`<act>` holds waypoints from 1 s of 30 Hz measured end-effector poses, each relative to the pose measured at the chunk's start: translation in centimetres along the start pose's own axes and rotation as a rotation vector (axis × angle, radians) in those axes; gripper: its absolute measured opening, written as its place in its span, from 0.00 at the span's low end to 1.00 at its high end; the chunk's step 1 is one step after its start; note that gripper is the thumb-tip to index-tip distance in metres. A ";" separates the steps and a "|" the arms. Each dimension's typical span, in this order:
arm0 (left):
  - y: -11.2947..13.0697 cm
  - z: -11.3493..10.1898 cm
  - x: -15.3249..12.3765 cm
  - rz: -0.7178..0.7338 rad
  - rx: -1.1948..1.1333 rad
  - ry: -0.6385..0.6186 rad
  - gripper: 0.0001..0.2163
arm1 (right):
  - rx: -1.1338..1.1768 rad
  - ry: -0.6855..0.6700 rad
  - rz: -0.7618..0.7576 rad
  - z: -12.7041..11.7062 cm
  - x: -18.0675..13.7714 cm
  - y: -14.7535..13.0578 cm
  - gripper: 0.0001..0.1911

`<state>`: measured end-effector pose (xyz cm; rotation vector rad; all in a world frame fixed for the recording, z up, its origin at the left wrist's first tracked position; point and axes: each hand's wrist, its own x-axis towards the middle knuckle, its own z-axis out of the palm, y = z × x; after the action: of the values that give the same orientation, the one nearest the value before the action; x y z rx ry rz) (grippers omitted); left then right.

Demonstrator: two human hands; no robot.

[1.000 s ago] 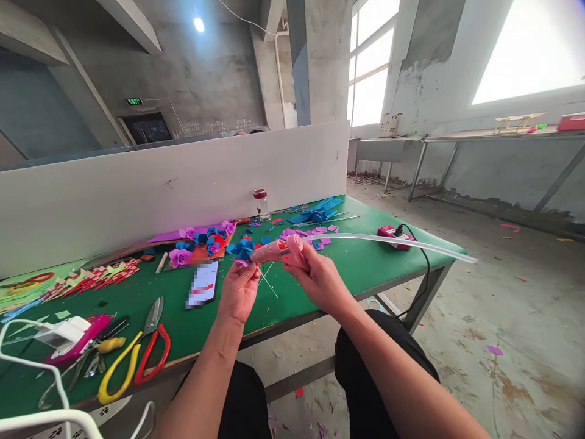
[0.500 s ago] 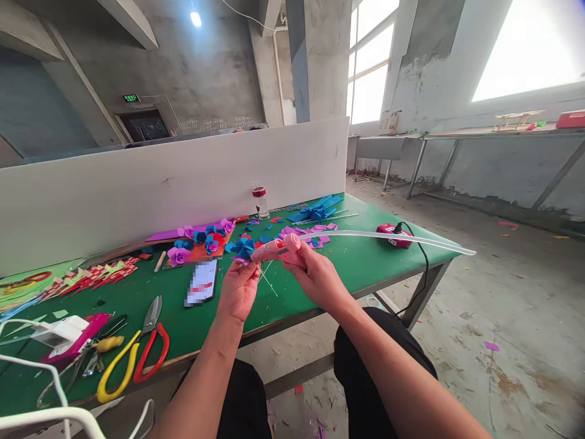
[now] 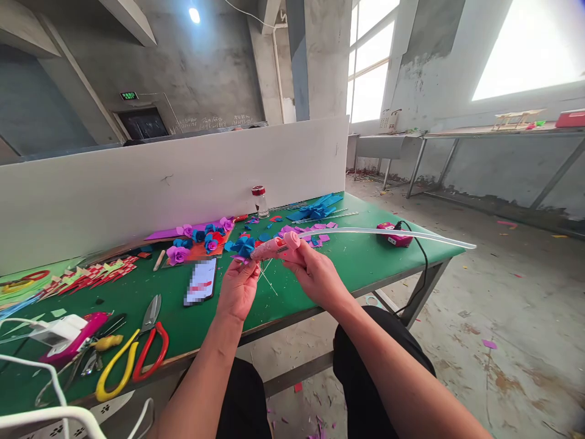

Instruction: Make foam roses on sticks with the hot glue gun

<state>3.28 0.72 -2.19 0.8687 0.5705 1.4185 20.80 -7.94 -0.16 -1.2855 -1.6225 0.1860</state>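
My right hand (image 3: 320, 275) is wrapped round a pink hot glue gun (image 3: 269, 248), its nozzle pointing left. A long clear glue stick (image 3: 379, 231) runs out of the gun's back end and bends off to the right. In my left hand (image 3: 238, 291), thumb and fingers pinch a blue paper flower (image 3: 244, 246) with a bit of purple under it. The nozzle meets the flower's edge; whether it touches I cannot tell. Thin wire-like stems (image 3: 269, 279) show below the gun, between my hands.
Finished paper roses (image 3: 178, 255) and purple petals (image 3: 326, 230) lie on the green table (image 3: 292, 289). A phone (image 3: 200, 281), scissors (image 3: 150, 314) and a white charger (image 3: 68, 330) are at left. Behind stand a red-lidded jar (image 3: 260, 201) and a white partition (image 3: 137, 189). A magenta power socket (image 3: 393, 236) sits at right.
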 end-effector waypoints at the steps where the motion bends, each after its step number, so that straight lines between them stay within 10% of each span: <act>1: 0.0 0.0 0.0 -0.001 0.004 -0.002 0.17 | -0.001 0.002 0.000 0.0 0.0 0.0 0.22; 30: 0.2 0.4 -0.2 -0.009 0.023 -0.024 0.17 | -0.025 -0.011 0.013 0.0 0.0 -0.2 0.18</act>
<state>3.46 0.41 -1.81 0.8993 0.5730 1.3942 20.72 -8.03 -0.02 -1.3160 -1.6310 0.1812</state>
